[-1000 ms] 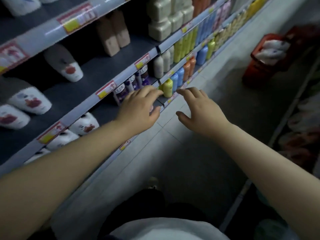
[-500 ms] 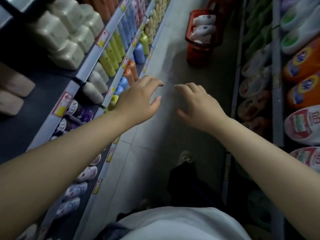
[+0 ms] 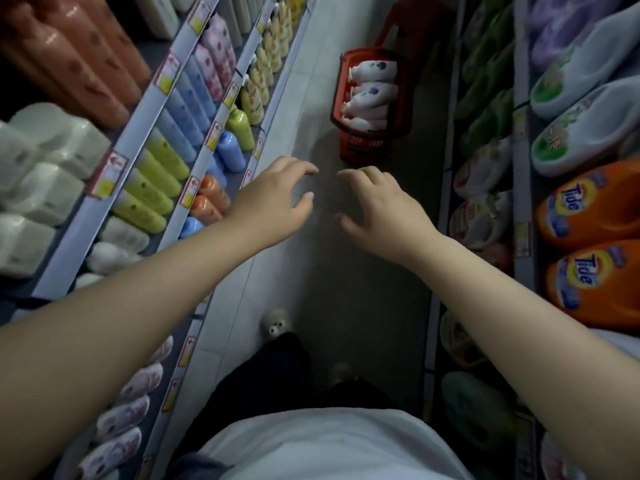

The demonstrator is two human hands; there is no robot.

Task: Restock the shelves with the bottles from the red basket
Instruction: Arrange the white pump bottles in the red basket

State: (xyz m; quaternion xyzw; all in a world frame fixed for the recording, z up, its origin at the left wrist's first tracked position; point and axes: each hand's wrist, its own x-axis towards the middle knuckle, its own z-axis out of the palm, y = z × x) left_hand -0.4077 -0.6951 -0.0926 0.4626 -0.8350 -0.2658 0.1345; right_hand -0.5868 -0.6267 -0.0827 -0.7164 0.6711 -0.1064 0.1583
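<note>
White plastic bottles (image 3: 370, 95) lie stacked in the red mesh-walled plastic basket (image 3: 363, 148), which is set on the grey tiled floor (image 3: 304, 109) ahead of you, between the stocked shelves (image 3: 142, 114). Your left hand (image 3: 273, 199) and right hand (image 3: 381, 209) hover short of it. Each grip is wide and empty, probably readied to lift bottles.
</note>
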